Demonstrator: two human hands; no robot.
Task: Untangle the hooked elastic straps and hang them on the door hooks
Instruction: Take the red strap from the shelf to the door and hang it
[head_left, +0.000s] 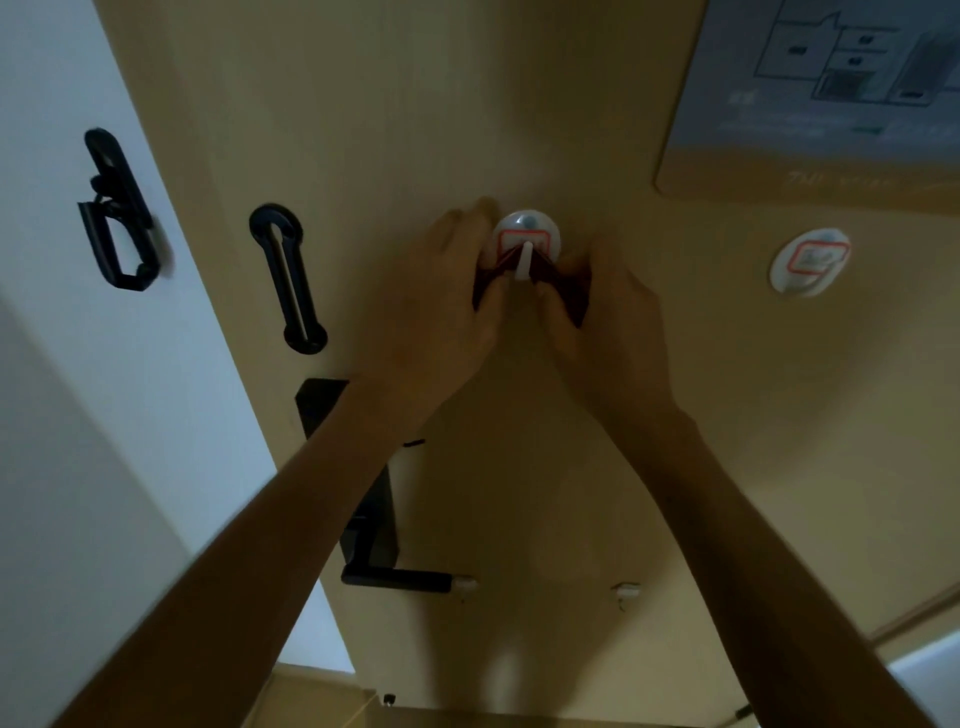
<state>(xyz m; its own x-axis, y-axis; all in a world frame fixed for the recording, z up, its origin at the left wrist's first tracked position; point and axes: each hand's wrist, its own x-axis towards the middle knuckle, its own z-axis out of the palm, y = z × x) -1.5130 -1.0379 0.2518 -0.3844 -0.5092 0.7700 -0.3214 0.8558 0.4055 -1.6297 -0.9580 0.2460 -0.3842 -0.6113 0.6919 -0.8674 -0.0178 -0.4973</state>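
Centre of the frame: a dark red elastic strap (560, 276) drapes over the peg of a round white door hook (525, 240). The left hand (447, 312) and right hand (608, 322) each pinch it with curled fingers, either side of the peg. A second hook (809, 261) sits at right, bare.

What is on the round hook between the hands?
A dark red strap lies over the peg of the round hook, gripped by the left hand and right hand. The hands cover its ends.
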